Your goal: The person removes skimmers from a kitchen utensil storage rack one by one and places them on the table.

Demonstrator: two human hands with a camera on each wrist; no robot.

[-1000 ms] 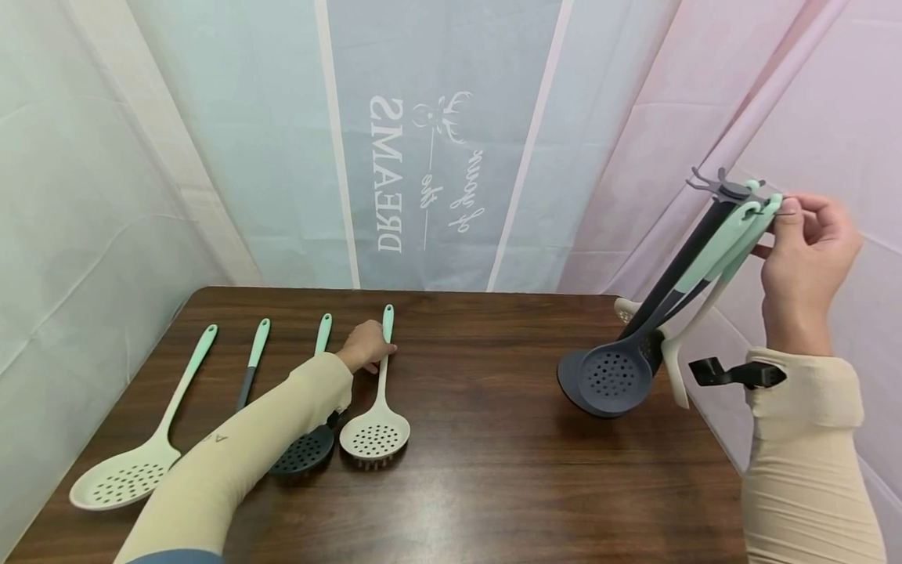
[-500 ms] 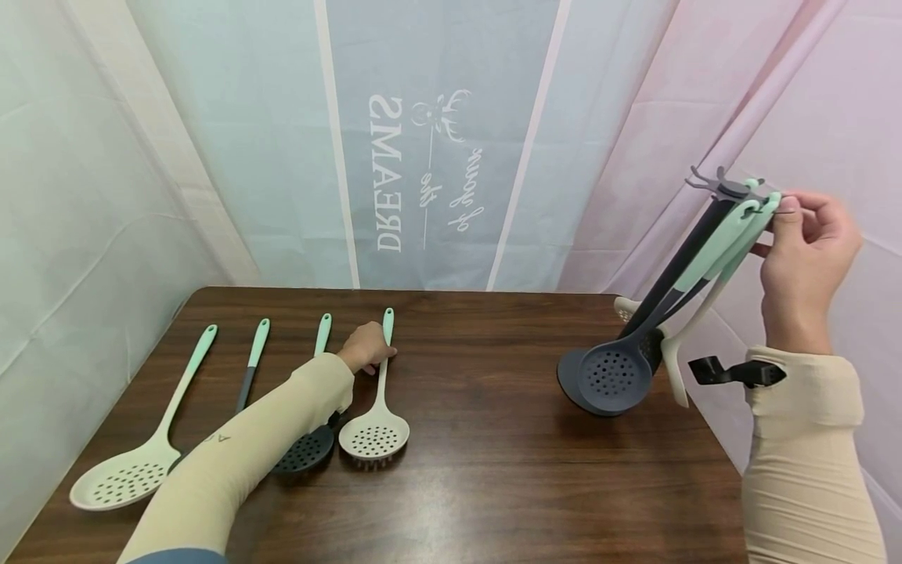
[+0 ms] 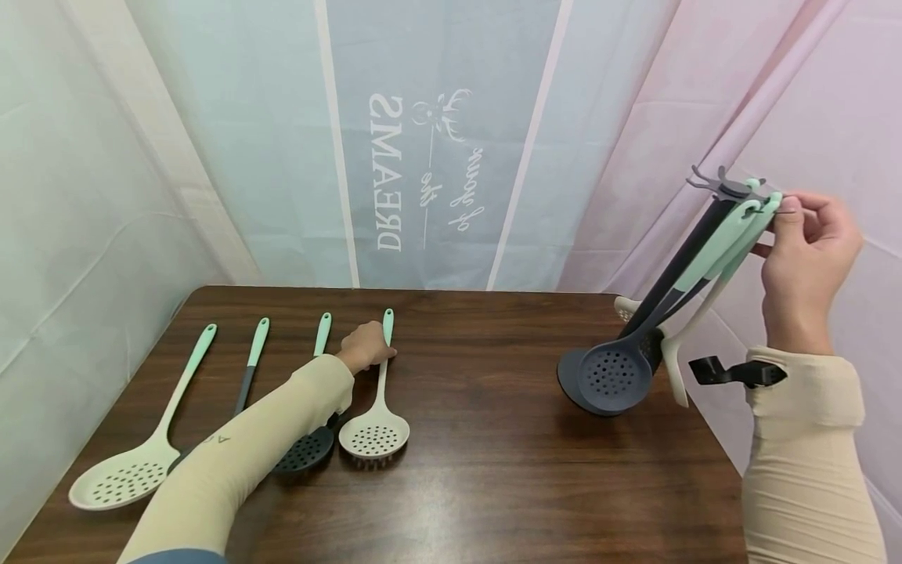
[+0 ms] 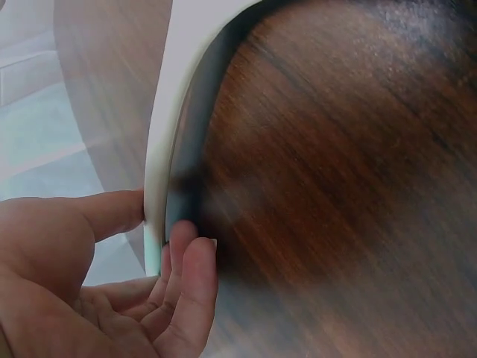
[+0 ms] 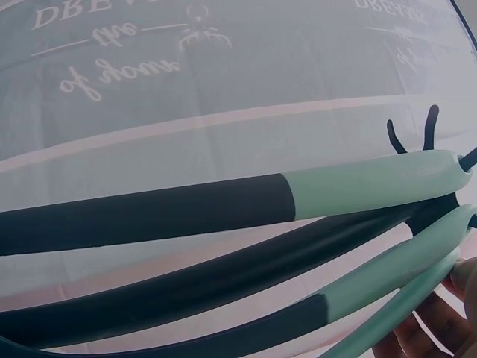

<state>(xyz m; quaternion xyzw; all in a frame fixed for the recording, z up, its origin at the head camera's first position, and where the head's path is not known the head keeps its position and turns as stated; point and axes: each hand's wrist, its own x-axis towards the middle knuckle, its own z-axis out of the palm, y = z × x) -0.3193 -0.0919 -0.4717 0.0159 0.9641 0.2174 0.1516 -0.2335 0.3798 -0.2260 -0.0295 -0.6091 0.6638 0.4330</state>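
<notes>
In the head view my left hand (image 3: 365, 346) grips the handle of a cream skimmer (image 3: 374, 435) with a mint end, lying on the brown table. Thumb and fingers close on either side of that handle (image 4: 158, 171) in the left wrist view. At the right, a dark utensil stand (image 3: 729, 188) with hooks on top carries several hanging utensils. There my right hand (image 3: 810, 266) pinches the top of a mint handle (image 3: 764, 215) whose lower part is cream. A dark skimmer (image 3: 615, 376) hangs in front and partly hides the stand's base.
Left of my hand lie a dark perforated skimmer (image 3: 306, 452), a dark utensil with a mint handle (image 3: 259, 342), its lower part hidden by my sleeve, and a large cream skimmer (image 3: 125, 478). Curtains (image 3: 451, 47) border the table (image 3: 486, 376). A black strap mount (image 3: 736, 374) juts from my right sleeve.
The handle tip of the cream skimmer under my left hand has shifted very slightly toward me. My right hand and the stand look practically still.
</notes>
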